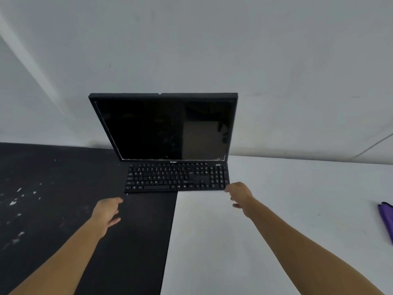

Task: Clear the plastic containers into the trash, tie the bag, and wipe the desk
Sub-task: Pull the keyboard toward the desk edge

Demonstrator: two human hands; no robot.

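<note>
A desk with a black left part [63, 209] and a white right part [276, 209] lies before me. A black keyboard [176, 177] sits across the seam, just in front of a dark monitor [165, 128]. My left hand [106, 213] hovers over the black part, a little short of the keyboard's front left corner, fingers relaxed and holding nothing. My right hand [239, 193] reaches to the keyboard's front right corner with its fingertips at the edge, holding nothing. No plastic containers or trash bag are in view.
A purple object [386, 220] lies at the right edge of the white desk part. White specks and smears [14, 202] mark the black surface at the left. A grey wall rises behind the monitor.
</note>
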